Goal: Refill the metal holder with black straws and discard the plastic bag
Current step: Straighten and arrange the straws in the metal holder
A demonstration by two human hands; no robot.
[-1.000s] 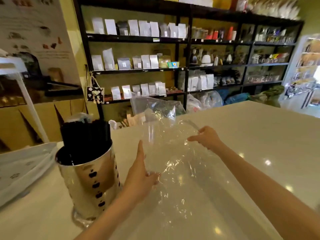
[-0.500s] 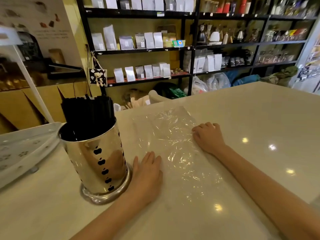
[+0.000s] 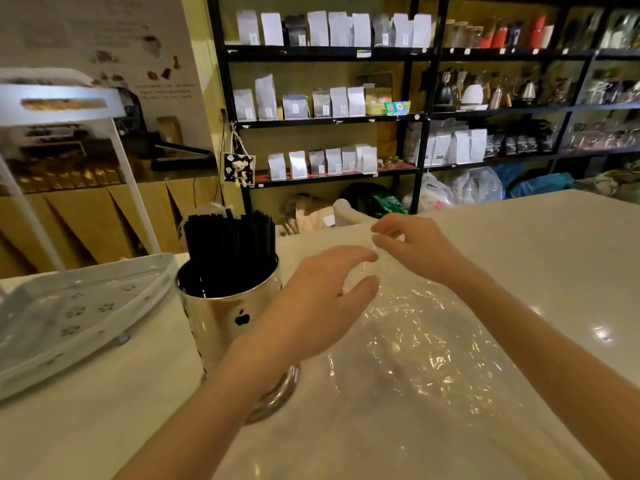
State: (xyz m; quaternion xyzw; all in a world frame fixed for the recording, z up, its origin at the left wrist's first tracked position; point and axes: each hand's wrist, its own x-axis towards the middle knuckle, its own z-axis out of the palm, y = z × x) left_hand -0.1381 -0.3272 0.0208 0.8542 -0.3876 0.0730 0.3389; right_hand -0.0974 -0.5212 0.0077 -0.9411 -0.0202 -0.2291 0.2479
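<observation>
A shiny metal holder [image 3: 221, 318] with apple-shaped cutouts stands on the white counter [image 3: 554, 258], filled with upright black straws [image 3: 230, 249]. To its right, an empty clear plastic bag [image 3: 426, 355] lies crinkled and mostly flat on the counter. My left hand [image 3: 322, 296] curls around the bag's far end, thumb below and fingers above, just right of the holder. My right hand [image 3: 419, 247] pinches the same far edge between thumb and fingertips, lifting it slightly. My left forearm hides part of the holder's base.
A white perforated tray [image 3: 79, 306] on small feet sits at the left, close to the holder. Behind the counter stand black shelves [image 3: 332, 119] of white pouches and kettles, with bags on the floor. The counter stretches away to the right.
The bag was held up, then pressed flat under both palms. Now both hands have moved to its far end and closed on the edge.
</observation>
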